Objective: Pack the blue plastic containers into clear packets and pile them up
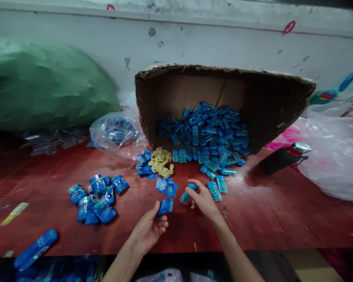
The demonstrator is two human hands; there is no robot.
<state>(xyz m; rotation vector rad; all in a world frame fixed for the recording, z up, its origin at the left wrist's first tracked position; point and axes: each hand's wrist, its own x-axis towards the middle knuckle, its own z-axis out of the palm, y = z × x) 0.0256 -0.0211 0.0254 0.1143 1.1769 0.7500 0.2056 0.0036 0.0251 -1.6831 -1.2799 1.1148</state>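
Pinched between the thumb and fingers of my left hand (151, 227) is a small blue printed packet (166, 206). My right hand (204, 197) grips a small clear container with a blue cap and blue balls inside (186, 197), just right of the packet. Another flat blue packet (166, 187) lies on the red table beyond my left hand. Two similar containers (213, 190) rest beside my right hand. Behind them, a heap of these containers (207, 129) spills from a cardboard box (182, 84) lying on its side.
Several filled blue packets (97, 201) lie on the left. A crumpled yellow cloth (161, 161) sits before the box, beside stacked blue packets (144, 164). A black bottle (282, 158) lies tilted on the right. A green sack (47, 86) bulges at the back left.
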